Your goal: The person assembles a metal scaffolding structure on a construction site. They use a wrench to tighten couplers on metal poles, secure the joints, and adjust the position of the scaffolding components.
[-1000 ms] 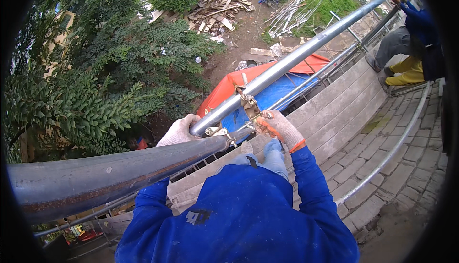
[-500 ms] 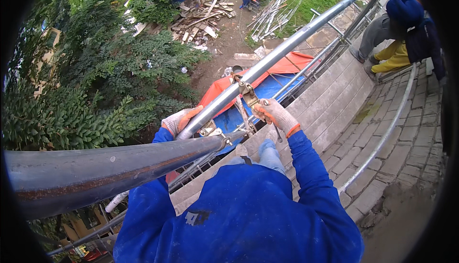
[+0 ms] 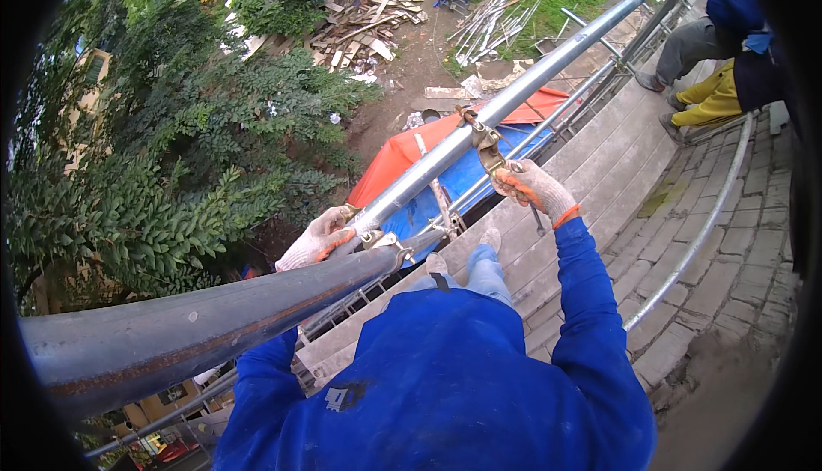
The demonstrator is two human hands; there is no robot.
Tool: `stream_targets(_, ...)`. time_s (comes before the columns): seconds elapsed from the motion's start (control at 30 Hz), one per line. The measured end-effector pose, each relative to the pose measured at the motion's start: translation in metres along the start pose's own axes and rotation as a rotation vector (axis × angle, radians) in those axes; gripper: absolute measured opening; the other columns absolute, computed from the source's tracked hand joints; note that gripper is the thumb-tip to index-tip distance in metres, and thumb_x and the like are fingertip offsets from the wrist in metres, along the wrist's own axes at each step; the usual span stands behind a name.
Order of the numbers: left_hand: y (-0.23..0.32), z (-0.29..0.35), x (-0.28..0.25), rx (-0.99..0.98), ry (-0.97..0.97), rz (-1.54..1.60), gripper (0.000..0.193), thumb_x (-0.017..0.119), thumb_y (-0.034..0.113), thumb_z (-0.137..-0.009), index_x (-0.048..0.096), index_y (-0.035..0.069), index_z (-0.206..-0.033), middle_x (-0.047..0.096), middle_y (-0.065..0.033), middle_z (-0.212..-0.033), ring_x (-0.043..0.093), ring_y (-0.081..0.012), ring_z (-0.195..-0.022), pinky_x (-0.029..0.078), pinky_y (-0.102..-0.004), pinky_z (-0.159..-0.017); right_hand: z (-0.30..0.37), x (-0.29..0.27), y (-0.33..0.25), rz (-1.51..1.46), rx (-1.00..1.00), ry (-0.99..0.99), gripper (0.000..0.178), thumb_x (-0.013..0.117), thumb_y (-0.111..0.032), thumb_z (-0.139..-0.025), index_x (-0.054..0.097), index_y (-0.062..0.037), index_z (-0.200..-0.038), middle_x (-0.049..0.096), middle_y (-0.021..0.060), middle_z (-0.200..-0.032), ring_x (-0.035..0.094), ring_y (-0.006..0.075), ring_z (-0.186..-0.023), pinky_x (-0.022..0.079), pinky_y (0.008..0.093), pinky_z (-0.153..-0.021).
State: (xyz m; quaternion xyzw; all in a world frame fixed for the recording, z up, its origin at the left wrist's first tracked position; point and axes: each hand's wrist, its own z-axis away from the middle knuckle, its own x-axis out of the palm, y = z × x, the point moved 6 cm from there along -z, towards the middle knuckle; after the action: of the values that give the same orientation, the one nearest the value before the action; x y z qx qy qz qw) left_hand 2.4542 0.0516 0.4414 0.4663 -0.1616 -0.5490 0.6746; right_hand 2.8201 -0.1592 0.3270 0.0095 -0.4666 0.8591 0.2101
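Note:
A shiny scaffold tube [image 3: 569, 47] runs diagonally from the middle to the upper right. My left hand [image 3: 318, 238], in a white knit glove with orange palm, is closed around its lower end. On the tube hangs a brass-coloured scaffold clamp [image 3: 490, 152]. My right hand [image 3: 539, 190], gloved alike, holds the clamp's lower part, and a spanner [image 3: 538, 219] sticks down from the same grip. Close to my left hand, a second clamp [image 3: 377, 240] sits by the tip of a thick grey pole [image 3: 214, 313] with a rusty streak.
I stand on a plank walkway [image 3: 582, 184] high above ground. Beside it are a blockwork surface [image 3: 728, 248] and a curved pipe [image 3: 698, 253]. Two people, one in yellow trousers [image 3: 711, 98], are at the far right. Below lie orange tarp [image 3: 398, 158], blue tarp [image 3: 419, 214] and trees [image 3: 214, 120].
My right hand and the held clamp have moved right and slightly up, away from the grey pole. My left hand has shifted slightly down, its fingers now over the tube's end.

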Motion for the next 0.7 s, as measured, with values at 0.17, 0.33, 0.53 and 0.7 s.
stream_targets(0.17, 0.012, -0.005, 0.011, 0.037, -0.061, 0.399, 0.049, 0.071, 0.019, -0.097, 0.052, 0.001, -0.139, 0.061, -0.0069, -0.119, 0.056, -0.0158, -0.112, 0.045, -0.0301, -0.099, -0.004, -0.004, 0.0, -0.187, -0.146, -0.059, 0.019, 0.069, -0.028, -0.1, 0.062, -0.0134, -0.091, 0.055, -0.0073, -0.07, 0.044, 0.0031, -0.051, 0.031, 0.0218, -0.043)
stream_targets(0.33, 0.015, -0.005, 0.011, 0.019, -0.155, 0.412, 0.055, 0.069, 0.01, -0.097, 0.047, 0.0, -0.146, 0.058, -0.0117, -0.135, 0.054, -0.0194, -0.125, 0.044, -0.0314, -0.104, 0.015, -0.04, -0.027, 0.094, -0.177, 0.012, 0.023, 0.07, -0.032, -0.099, 0.068, -0.0105, -0.092, 0.061, -0.0038, -0.072, 0.047, 0.0055, -0.053, 0.035, 0.0241, -0.045)
stream_targets(0.53, -0.008, 0.0, 0.007, 0.069, -0.077, 0.264, 0.061, 0.064, -0.001, -0.095, 0.039, -0.004, -0.151, 0.059, -0.0123, -0.138, 0.057, -0.0176, -0.124, 0.042, -0.0289, -0.103, 0.011, -0.069, -0.037, 0.393, -0.316, 0.1, 0.019, 0.062, -0.028, -0.1, 0.069, -0.0118, -0.094, 0.059, -0.001, -0.069, 0.051, 0.0092, -0.055, 0.04, 0.0292, -0.046)
stream_targets(0.7, -0.021, -0.005, 0.006, 0.13, -0.107, 0.266, 0.057, 0.063, -0.001, -0.095, 0.043, -0.004, -0.148, 0.062, -0.0134, -0.133, 0.063, -0.0149, -0.111, 0.049, -0.0267, -0.093, 0.015, -0.082, -0.038, 0.576, -0.358, 0.223, 0.017, 0.063, -0.026, -0.099, 0.07, -0.0101, -0.097, 0.06, 0.0008, -0.069, 0.054, 0.0124, -0.054, 0.043, 0.0324, -0.046)
